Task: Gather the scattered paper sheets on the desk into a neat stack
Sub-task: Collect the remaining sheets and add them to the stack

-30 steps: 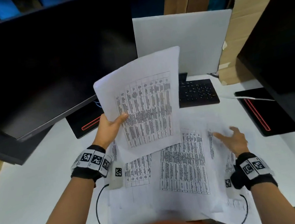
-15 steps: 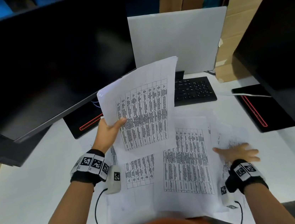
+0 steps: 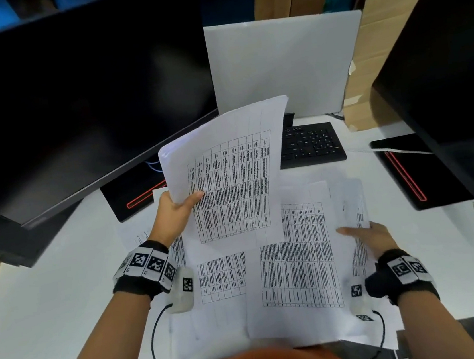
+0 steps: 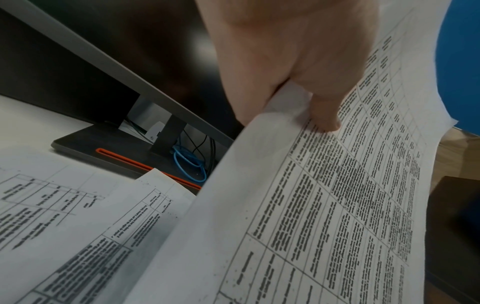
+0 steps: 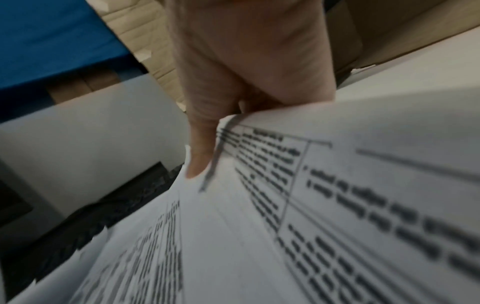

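Printed paper sheets with tables lie overlapping on the white desk [image 3: 51, 306]. My left hand [image 3: 174, 214] grips a bundle of sheets [image 3: 230, 180] by its left edge, thumb on top, tilted up above the desk; the left wrist view shows the same hand [image 4: 298, 92] pinching that bundle [image 4: 324, 205]. My right hand [image 3: 368, 237] pinches the edge of the rightmost sheet [image 3: 350, 201], thumb on top and fingers under it, as the right wrist view shows for hand [image 5: 233, 92] and sheet [image 5: 337, 205]. A large sheet [image 3: 298, 276] lies between my hands.
A black keyboard [image 3: 309, 143] lies behind the papers. A big monitor [image 3: 72, 110] with its base [image 3: 133, 198] fills the left; another monitor [image 3: 456, 78] and base [image 3: 413, 169] stand on the right. A white board [image 3: 284, 63] and cardboard boxes [image 3: 366, 74] stand at the back.
My right hand slid from lying flat on the right-hand sheets to pinching the edge of one sheet and lifting it slightly. My left hand kept its bundle raised in about the same place.
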The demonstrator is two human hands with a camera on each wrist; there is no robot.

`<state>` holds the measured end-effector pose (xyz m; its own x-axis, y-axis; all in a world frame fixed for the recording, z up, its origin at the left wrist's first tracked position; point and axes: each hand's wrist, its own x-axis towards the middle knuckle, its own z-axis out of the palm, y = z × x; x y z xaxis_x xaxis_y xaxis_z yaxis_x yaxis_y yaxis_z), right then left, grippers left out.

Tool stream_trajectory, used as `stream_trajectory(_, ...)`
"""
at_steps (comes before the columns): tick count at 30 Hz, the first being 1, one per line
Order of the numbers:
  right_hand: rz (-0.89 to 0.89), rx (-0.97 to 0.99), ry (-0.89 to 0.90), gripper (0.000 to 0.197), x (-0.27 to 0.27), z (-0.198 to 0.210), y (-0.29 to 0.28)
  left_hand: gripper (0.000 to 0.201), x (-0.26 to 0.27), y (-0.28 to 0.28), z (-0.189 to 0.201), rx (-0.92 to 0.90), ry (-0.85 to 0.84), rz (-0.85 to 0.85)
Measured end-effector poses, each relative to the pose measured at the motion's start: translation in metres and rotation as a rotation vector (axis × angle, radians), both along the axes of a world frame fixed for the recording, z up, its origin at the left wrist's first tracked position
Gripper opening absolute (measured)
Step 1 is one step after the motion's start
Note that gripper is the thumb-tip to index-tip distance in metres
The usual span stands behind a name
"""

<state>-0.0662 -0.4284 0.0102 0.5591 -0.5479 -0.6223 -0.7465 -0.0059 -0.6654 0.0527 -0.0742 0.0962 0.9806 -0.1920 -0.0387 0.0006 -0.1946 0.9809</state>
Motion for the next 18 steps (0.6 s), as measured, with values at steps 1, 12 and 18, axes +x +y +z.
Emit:
stream_trajectory(1,0.054,0.037,0.011,0.05,0.001,0.0,0.003,0.031,0.0,0.001,-0.001,0.0,0.001,0.005)
stream_trajectory(12,-0.08,-0.121,0.034,0.065,0.016,-0.004,0.011,0.025,0.001,0.006,-0.008,-0.006,0.027,0.038)
stream_trajectory(18,-0.157,-0.182,0.101,0.069,0.0,-0.004,0.002,0.022,0.002,0.009,-0.007,0.001,0.022,0.042)
